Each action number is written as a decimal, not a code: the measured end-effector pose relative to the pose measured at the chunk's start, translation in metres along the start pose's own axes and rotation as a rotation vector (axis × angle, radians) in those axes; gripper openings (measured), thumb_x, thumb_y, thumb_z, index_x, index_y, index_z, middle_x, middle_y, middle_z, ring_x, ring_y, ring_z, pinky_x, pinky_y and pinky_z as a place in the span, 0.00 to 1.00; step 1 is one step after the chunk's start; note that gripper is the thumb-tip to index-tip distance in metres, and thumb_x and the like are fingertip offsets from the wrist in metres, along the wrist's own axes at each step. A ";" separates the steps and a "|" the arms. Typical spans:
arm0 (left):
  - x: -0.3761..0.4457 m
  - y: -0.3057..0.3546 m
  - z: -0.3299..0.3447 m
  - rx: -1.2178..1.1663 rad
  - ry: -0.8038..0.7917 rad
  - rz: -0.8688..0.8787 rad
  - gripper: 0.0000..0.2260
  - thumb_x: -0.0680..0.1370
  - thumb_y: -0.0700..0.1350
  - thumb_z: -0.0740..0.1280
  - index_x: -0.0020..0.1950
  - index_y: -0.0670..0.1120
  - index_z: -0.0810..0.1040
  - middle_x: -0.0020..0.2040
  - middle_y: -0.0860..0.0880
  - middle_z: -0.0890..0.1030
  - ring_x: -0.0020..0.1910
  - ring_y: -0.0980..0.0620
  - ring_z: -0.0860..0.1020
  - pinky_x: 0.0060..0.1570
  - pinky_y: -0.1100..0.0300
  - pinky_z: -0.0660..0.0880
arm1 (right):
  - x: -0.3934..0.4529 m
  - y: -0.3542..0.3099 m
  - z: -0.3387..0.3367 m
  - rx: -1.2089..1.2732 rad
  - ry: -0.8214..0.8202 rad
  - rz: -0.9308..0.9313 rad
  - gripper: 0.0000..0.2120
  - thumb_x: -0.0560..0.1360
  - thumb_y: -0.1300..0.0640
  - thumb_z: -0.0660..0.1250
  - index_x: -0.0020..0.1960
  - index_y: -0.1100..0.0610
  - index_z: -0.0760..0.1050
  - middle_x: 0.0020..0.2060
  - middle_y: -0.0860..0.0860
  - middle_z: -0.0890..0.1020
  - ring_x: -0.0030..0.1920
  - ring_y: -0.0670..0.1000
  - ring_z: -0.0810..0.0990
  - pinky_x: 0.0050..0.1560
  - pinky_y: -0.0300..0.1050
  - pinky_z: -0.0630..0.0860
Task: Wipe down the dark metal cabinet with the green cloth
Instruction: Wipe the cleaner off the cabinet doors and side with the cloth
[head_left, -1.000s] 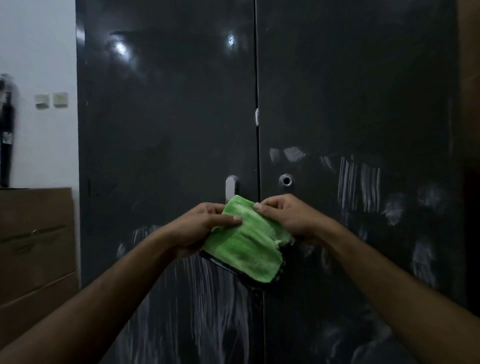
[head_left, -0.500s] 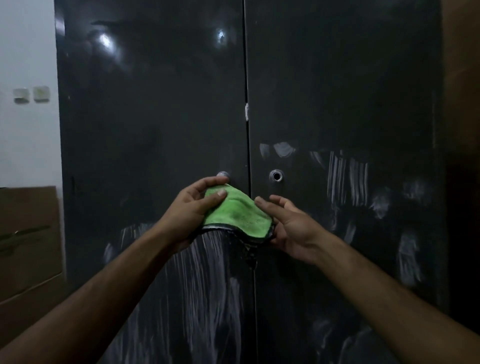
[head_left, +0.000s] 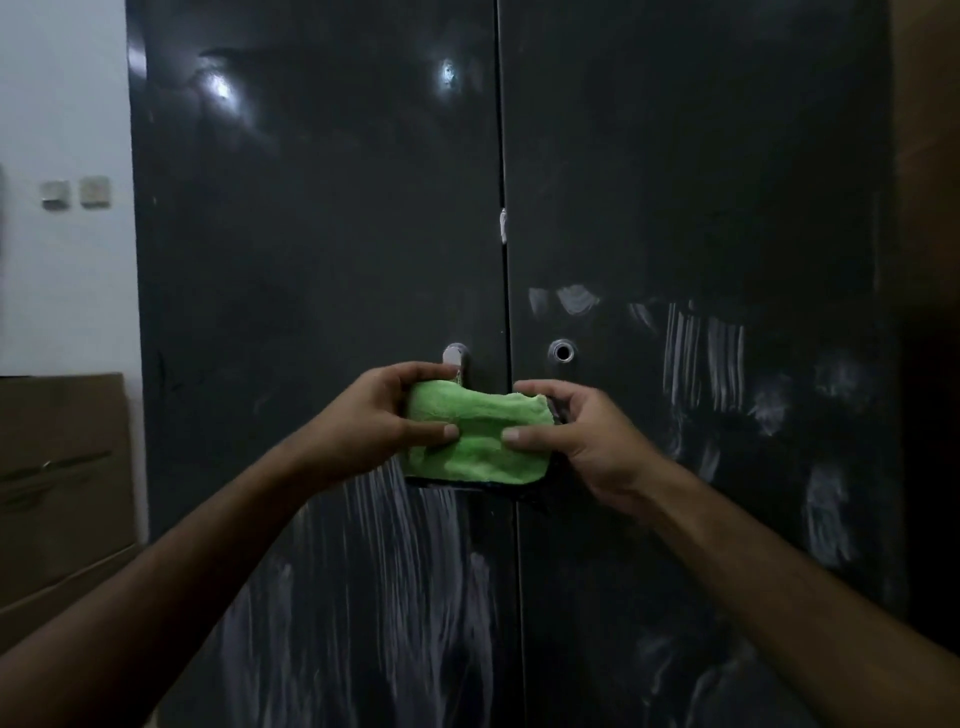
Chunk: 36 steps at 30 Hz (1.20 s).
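Holding Green Cloth Before Dark Cabinet Doors

Gripping the green cloth (head_left: 475, 436) from both ends, the person is holding it folded in front of the dark metal cabinet (head_left: 322, 249), just below centre of frame. The left hand (head_left: 374, 423) is clasping the cloth's 9 o'clock end, thumb pressing across the front and fingers curling over the top edge. The right hand (head_left: 582, 441) is pinching the 3 o'clock end, thumb lying on the front face and fingers wrapping behind. A dark underside of the cloth is showing along its 6 o'clock edge. Whether the cloth is touching the cabinet surface cannot be told.

The cabinet is filling most of the view, its two doors meeting at a vertical seam (head_left: 506, 291) running from 12 to 6 o'clock. A silver handle (head_left: 454, 356) is sitting on the left door, directly at 12 o'clock from the cloth and partly hidden by the left hand's fingers. A round keyhole (head_left: 562, 351) is sitting on the right door, at 1 o'clock from the cloth. White streaks (head_left: 704, 353) are marking the right door at 3 o'clock, and more streaks are running down the left door at 6 o'clock.

At 9 o'clock, two wall switches (head_left: 75, 192) are showing on a white wall (head_left: 62, 104), with a brown cardboard box (head_left: 62, 467) below them.
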<state>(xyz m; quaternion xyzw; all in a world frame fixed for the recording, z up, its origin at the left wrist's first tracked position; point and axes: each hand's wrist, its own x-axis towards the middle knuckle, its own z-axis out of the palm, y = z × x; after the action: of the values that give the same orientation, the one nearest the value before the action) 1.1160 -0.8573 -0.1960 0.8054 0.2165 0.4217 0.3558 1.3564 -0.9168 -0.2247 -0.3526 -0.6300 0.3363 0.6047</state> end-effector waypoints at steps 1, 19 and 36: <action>0.000 0.002 -0.003 0.161 0.003 0.024 0.27 0.71 0.40 0.79 0.69 0.50 0.79 0.57 0.49 0.86 0.57 0.53 0.85 0.53 0.59 0.83 | 0.000 -0.003 -0.001 -0.178 0.015 -0.040 0.24 0.68 0.67 0.79 0.63 0.58 0.79 0.53 0.55 0.86 0.54 0.53 0.86 0.54 0.48 0.84; 0.019 -0.007 -0.001 0.161 0.146 0.100 0.11 0.82 0.50 0.69 0.59 0.44 0.81 0.51 0.42 0.86 0.51 0.42 0.85 0.48 0.48 0.83 | 0.039 -0.017 0.011 -0.657 0.028 -0.308 0.12 0.76 0.54 0.72 0.56 0.46 0.73 0.48 0.48 0.80 0.46 0.45 0.82 0.42 0.41 0.81; 0.058 -0.043 0.000 0.324 0.571 0.223 0.10 0.82 0.49 0.71 0.54 0.43 0.86 0.44 0.48 0.86 0.43 0.51 0.84 0.40 0.55 0.79 | 0.075 0.012 0.074 -0.748 0.544 -0.307 0.22 0.76 0.39 0.70 0.57 0.57 0.79 0.46 0.50 0.79 0.47 0.49 0.77 0.39 0.37 0.72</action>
<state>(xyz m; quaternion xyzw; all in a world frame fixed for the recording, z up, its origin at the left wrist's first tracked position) 1.1464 -0.7918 -0.1978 0.7197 0.2822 0.6264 0.1000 1.2809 -0.8466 -0.1983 -0.5237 -0.5715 -0.1106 0.6220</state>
